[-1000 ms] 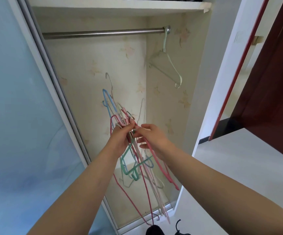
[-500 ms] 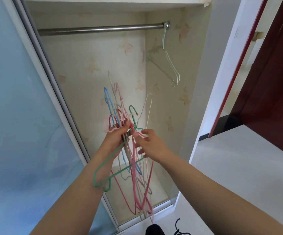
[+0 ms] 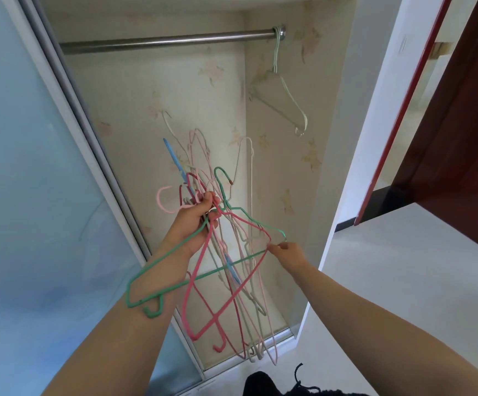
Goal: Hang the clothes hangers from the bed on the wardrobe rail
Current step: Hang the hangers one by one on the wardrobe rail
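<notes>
Left hand (image 3: 196,221) fingers clench bundle of coloured wire hangers (image 3: 232,281); right hand (image 3: 289,254) fingers pinch green wire hanger (image 3: 203,254) corner, below steel wardrobe rail (image 3: 169,41).

This is a room in a home. A wardrobe (image 3: 174,124) with flowery paper inside has a metal rail (image 3: 169,41) and a sliding glass door (image 3: 32,167). A dark red door (image 3: 460,124) stands open nearby.

Our left hand (image 3: 196,221) grips the hanger bundle (image 3: 226,270); our right hand (image 3: 289,254) pinches the green hanger (image 3: 203,274); 1 pale hanger (image 3: 286,98) hangs at the rail's (image 3: 169,41) right end.
</notes>
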Available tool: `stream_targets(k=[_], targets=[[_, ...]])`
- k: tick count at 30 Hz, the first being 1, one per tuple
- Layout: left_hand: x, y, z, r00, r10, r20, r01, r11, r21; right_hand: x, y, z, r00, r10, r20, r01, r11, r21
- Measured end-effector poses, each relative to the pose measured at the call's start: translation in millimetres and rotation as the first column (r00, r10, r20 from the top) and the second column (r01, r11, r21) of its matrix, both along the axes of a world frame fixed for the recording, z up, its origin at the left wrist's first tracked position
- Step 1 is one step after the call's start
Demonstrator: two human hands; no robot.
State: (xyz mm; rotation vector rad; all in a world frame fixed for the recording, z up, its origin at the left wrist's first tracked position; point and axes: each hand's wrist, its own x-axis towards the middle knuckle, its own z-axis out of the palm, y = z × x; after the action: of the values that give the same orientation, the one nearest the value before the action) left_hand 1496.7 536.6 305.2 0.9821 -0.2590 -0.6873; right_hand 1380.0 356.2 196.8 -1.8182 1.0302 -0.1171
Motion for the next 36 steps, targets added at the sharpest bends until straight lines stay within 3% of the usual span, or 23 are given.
stream_targets(k=[3, 11, 17, 24, 28, 31, 34, 36], targets=[[-5.3, 1.7, 5.0, 0.999, -0.035, 0.011, 0.035, 0.999, 0.004, 1.3, -7.5, 5.3, 0.986, 0.051, -0.158, -0.080, 0.980, -0.181], [-12.8, 8.6, 11.9, 0.990, -0.087, 0.115, 0.081, 0.995, 0.057, 9.3, -18.3, 4.4, 0.978, 0.160, -0.132, -0.153, 0.987, 0.056], [-3.6, 19.1, -1.0, 0.980, -0.011, 0.199, -0.035, 0.974, 0.224, -4.4, -34.1, -4.3, 0.991, 0.104, -0.079, -0.087, 0.978, 0.190], [2.0, 18.2, -10.2, 0.994, 0.056, 0.096, -0.069, 0.987, 0.142, -10.5, -40.4, -10.3, 0.996, 0.087, -0.019, -0.078, 0.958, 0.277], [10.0, 12.1, -17.4, 0.997, 0.083, -0.005, -0.082, 0.993, 0.084, -3.6, -32.1, -4.9, 0.993, -0.005, 0.120, -0.027, 0.965, 0.261], [9.1, 5.9, -20.9, 0.994, 0.089, -0.056, -0.087, 0.995, 0.043, -6.6, -26.2, -4.2, 0.997, -0.079, -0.005, 0.078, 0.978, 0.193], [4.3, 3.3, -18.2, 0.990, 0.072, -0.120, -0.076, 0.997, -0.024, -11.0, -16.9, -13.2, 0.991, -0.130, -0.028, 0.130, 0.906, 0.402], [1.1, 2.5, -15.1, 0.986, 0.049, -0.160, -0.061, 0.996, -0.071, -9.1, -11.0, -17.5, 0.945, -0.313, 0.094, 0.189, 0.758, 0.625]])
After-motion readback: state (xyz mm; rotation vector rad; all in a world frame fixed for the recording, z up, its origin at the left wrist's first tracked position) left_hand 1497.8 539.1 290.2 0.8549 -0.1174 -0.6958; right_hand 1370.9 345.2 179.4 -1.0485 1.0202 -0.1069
